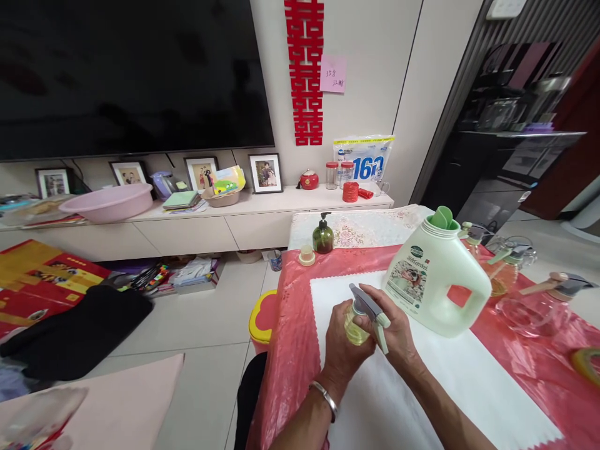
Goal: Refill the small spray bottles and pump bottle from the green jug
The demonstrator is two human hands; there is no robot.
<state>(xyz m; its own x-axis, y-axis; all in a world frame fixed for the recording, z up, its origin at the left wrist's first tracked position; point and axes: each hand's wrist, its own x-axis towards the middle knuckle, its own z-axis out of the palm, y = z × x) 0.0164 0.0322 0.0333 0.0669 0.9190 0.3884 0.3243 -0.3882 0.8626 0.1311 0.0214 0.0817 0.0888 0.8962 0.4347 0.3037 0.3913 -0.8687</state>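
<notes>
A small clear yellowish spray bottle (pixel 355 332) is between my hands, above the white sheet. My left hand (pixel 338 353) wraps around its body, a silver bangle on that wrist. On the grey and pale green trigger spray head (pixel 368 306), my right hand (pixel 397 331) closes its fingers at the neck; the exact contact is partly hidden. Right of my hands stands a large pale green detergent jug (pixel 440 275), its mouth uncapped and a green scoop-like piece (pixel 442 217) in it. A green pump bottle (pixel 323 234) and a cream cap (pixel 307 255) stand beyond my hands.
Several spray bottles (pixel 539 306) stand on the table's right side, near a tape roll (pixel 588 364). Red plastic film (pixel 293 350) covers the table beneath the white sheet (pixel 469 381). A yellow-rimmed stool or bin (pixel 262 315) is left of it. A low cabinet (pixel 187 234) runs behind.
</notes>
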